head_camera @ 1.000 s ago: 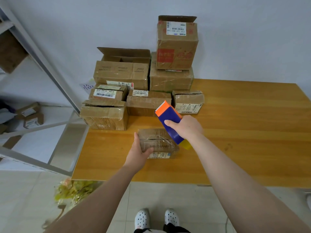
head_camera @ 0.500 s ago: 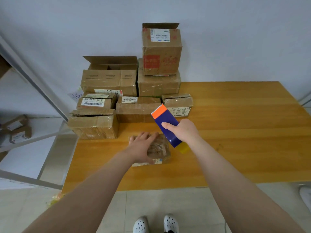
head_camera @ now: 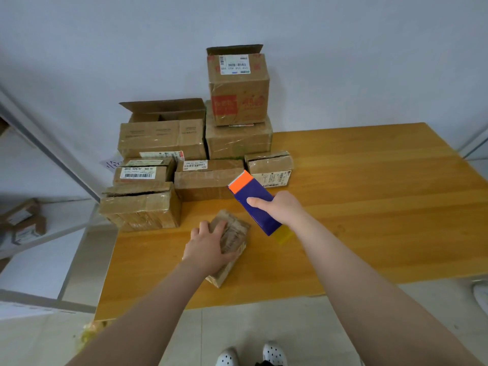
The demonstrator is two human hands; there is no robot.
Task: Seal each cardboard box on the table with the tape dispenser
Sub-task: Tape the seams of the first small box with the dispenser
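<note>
Small cardboard box [head_camera: 235, 233] lies on the worktop [head_camera: 369, 207], turned at an angle, under the left hand [head_camera: 208, 249]. The box is gripped from above: fingers are curled over its far edge and the palm is pressed on its top. Clear tape is seen on the top face (the seam itself cannot be made out).

Tape dispenser [head_camera: 256, 199] is clamped in the right hand [head_camera: 282, 207], held in the air just right of and beyond the left hand, clear of the box. Its blue body is tilted, the orange toothed end [head_camera: 241, 182] pointed away from the hands and the yellow tail [head_camera: 284, 235] toward the person.

Beyond both hands, a pile of boxes [head_camera: 163, 143] is stacked against the wall; an open-flapped box [head_camera: 237, 85] sits on top. A flat box [head_camera: 206, 180] lies just beyond the dispenser. White shoes [head_camera: 250, 355] are seen on the floor below the arms.
</note>
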